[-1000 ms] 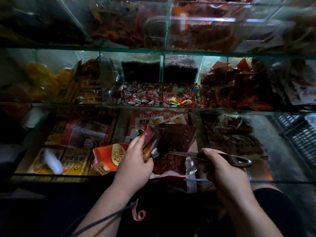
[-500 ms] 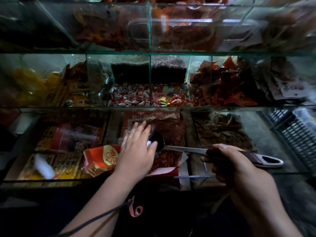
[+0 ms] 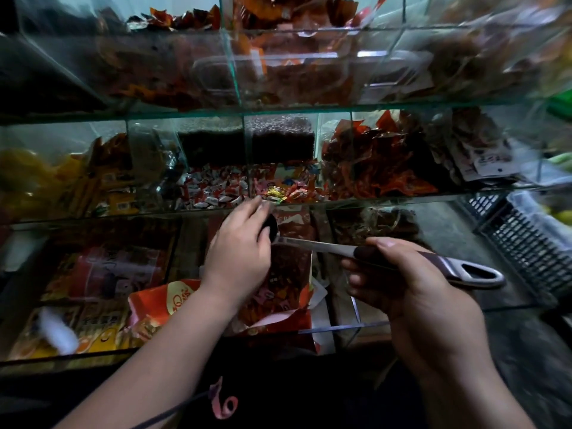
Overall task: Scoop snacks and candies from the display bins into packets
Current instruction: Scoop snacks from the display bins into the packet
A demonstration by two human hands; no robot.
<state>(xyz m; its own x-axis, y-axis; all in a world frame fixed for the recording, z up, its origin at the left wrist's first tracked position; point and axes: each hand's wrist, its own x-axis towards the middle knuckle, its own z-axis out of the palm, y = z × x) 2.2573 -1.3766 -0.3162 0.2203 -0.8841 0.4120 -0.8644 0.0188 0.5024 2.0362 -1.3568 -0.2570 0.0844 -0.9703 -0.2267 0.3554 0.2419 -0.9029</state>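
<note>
Retail snack and sweet shop. Glass display bins [image 3: 309, 107] are standing in three stacked tiers, their partitioned compartments holding loose goods in bulk: wrapped candies [image 3: 213, 190] are lying just beyond the fingertips [image 3: 257, 203] of the left hand [image 3: 238, 252], red snack packets [image 3: 380, 171] are lying heaped to their upper right, and printed packages [image 3: 102, 274] are sitting low to their left.

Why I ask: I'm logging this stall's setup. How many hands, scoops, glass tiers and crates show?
Hands: 2, left hand, right hand
Scoop: 1
Glass tiers: 3, top tier, middle tier, bottom tier
Black crate: 1
Total: 7
</note>
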